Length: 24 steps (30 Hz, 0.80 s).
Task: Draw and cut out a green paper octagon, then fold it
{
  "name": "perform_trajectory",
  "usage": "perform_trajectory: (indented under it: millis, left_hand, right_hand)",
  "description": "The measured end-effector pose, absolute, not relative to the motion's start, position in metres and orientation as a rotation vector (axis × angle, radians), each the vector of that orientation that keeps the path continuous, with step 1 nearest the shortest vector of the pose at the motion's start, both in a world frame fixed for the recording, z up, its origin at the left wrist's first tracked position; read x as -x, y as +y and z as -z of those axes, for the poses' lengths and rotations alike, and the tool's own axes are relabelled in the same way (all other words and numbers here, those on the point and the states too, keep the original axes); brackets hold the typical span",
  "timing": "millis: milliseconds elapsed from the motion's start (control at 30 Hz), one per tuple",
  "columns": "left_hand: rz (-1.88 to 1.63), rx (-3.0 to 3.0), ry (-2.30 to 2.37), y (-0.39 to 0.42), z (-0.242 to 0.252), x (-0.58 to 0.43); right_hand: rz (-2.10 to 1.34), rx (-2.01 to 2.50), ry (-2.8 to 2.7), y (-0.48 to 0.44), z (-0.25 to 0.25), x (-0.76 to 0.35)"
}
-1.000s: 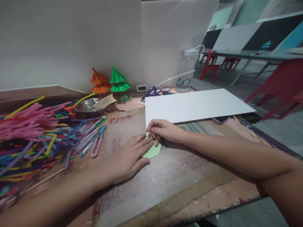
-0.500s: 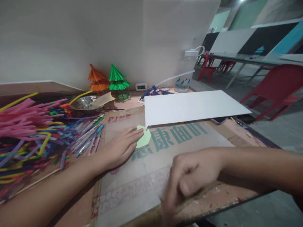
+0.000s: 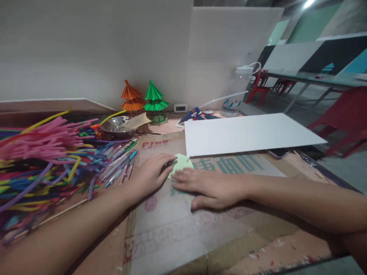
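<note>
A pale green paper piece (image 3: 182,163) with angled corners lies on the printed cardboard sheet (image 3: 172,236). My left hand (image 3: 153,172) is at its left edge, fingers slightly bent and thumb apart, fingertips touching the paper. My right hand (image 3: 210,188) rests palm down, fingers stretched out, their tips over the paper's lower right part. Both hands hide some of its outline. Just behind the paper is the near corner of a large white board (image 3: 246,133).
Colourful pipe cleaners (image 3: 57,145) pile up at left, beside several pens (image 3: 117,168). A metal bowl (image 3: 110,126), an orange model (image 3: 132,97), a green model (image 3: 155,101), a glue gun (image 3: 192,114) and a water bottle (image 3: 233,93) stand at the back. Red chairs (image 3: 344,118) are at right.
My right hand has moved from the near side of the cardboard up onto the green paper. My left hand, flat before, now has its fingers bent at the paper's edge. The view has shifted slightly.
</note>
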State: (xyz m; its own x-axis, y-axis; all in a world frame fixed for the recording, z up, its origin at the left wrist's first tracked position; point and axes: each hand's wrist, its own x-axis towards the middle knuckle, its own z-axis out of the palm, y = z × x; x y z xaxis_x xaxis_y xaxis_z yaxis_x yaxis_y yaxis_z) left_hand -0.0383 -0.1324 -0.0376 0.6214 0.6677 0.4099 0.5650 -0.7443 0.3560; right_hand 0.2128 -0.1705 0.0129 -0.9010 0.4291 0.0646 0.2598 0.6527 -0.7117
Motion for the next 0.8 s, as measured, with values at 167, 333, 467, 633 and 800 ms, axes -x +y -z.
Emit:
perform_trajectory:
  millis: [167,333,467,633,800]
  left_hand:
    - [-0.831,-2.628,1.035,-0.132,0.039,0.037]
    - [-0.939,-2.603,1.074,-0.139,0.031,0.036]
    - [-1.067,-2.649,0.972,-0.155,0.026,0.032]
    - [-1.072,-2.813,0.719,-0.178,0.029,0.024]
    - [-0.974,-2.759,0.851,-0.166,0.023,0.026]
  right_hand:
    - [-1.296,0.578,-2.448,-0.177,-0.022,-0.211]
    - [-1.435,0.908,-2.119,-0.163,-0.013,-0.206]
    - [-1.280,0.994,-1.743,-0.156,-0.009,-0.203]
    - [-1.496,0.872,-1.817,-0.164,0.002,-0.197]
    - [-1.532,0.927,-1.765,-0.160,0.005,-0.196]
